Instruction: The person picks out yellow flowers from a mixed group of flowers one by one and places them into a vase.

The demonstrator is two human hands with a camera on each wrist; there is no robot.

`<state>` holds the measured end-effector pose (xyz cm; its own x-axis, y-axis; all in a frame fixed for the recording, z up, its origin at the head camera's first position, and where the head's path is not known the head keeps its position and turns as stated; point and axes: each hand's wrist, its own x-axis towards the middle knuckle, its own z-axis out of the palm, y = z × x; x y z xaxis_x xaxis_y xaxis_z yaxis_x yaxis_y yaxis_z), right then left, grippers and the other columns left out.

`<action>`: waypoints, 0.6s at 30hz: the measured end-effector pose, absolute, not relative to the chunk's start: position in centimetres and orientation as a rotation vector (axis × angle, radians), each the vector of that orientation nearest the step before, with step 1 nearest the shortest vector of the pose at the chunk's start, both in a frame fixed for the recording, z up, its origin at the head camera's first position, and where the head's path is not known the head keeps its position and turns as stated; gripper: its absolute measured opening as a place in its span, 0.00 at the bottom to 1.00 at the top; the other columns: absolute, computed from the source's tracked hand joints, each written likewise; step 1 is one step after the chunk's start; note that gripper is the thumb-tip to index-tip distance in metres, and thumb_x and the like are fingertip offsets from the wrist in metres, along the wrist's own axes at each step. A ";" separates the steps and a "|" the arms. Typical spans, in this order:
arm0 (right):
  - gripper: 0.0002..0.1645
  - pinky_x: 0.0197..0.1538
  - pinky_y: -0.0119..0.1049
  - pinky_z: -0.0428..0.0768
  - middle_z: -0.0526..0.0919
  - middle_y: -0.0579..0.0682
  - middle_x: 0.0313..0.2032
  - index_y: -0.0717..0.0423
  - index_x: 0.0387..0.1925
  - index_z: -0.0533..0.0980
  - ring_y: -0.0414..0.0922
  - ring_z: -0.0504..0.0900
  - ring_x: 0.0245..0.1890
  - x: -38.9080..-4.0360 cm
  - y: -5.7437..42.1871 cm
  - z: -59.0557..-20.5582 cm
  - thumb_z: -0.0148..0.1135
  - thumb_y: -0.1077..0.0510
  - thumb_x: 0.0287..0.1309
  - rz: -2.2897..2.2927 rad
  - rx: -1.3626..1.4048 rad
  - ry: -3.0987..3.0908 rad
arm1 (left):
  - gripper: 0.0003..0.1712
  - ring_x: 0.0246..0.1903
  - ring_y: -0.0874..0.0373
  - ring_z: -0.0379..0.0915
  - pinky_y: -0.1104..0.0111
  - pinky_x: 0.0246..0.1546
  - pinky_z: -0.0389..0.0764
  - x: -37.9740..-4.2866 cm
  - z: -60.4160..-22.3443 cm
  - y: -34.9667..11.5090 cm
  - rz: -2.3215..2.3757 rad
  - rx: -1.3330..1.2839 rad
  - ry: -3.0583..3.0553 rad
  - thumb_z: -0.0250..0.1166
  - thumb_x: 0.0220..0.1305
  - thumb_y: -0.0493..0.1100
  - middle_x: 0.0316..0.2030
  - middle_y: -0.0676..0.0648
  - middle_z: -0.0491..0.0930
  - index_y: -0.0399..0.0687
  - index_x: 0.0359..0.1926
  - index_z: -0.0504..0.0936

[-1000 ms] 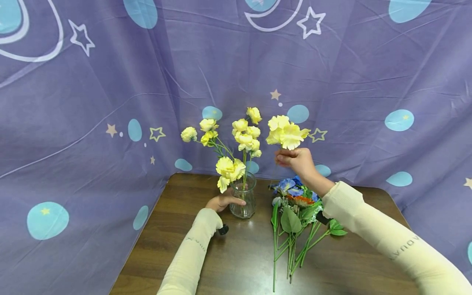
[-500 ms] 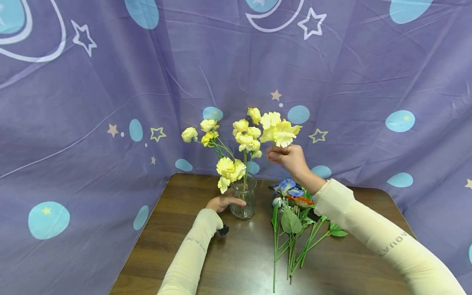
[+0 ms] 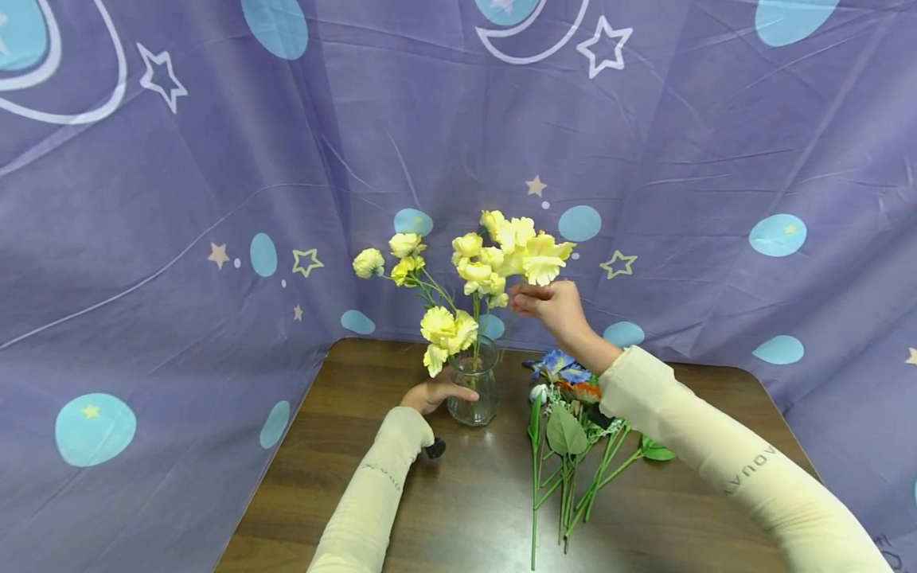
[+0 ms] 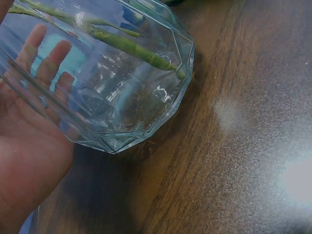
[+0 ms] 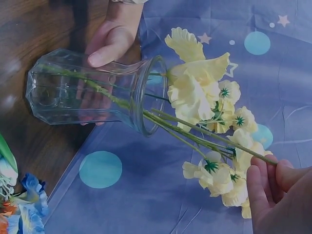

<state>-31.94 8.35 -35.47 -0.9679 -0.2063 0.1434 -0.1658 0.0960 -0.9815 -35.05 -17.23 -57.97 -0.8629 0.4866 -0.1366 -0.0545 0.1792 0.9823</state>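
Observation:
A clear glass vase [image 3: 478, 407] stands on the table, and my left hand [image 3: 431, 393] holds it round the side, thumb in front, fingers behind the glass [image 4: 53, 63]. Several yellow flowers [image 3: 473, 267] lean out of it, their green stems [image 4: 131, 48] reaching down inside. Above and right of the vase, my right hand [image 3: 562, 309] pinches the thin stem of a ruffled yellow flower [image 3: 540, 259] just under its bloom. In the right wrist view that stem [image 5: 229, 143] slants toward the vase's mouth; whether its tip is inside the rim I cannot tell.
Right of the vase lies a pile of artificial flowers with a blue bloom [image 3: 559, 366], an orange bloom [image 3: 582, 391], a white bud and green leaves [image 3: 566, 432]. Their stems point to the table's front. A purple curtain [image 3: 688, 159] hangs behind the brown table [image 3: 344, 398].
My right hand has moved left with the yellow flower, bringing its bloom against the flowers in the vase. My left hand and the vase have stayed in place.

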 end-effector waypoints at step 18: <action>0.15 0.54 0.43 0.87 0.86 0.69 0.48 0.75 0.51 0.81 0.57 0.88 0.48 -31.9 6.7 -35.9 0.60 0.67 0.69 -2.024 -0.379 2.344 | 0.50 0.71 0.43 0.62 0.49 0.77 0.57 -34.8 -57.8 -17.2 1.741 0.431 2.030 0.74 0.51 0.41 0.72 0.38 0.67 0.39 0.74 0.62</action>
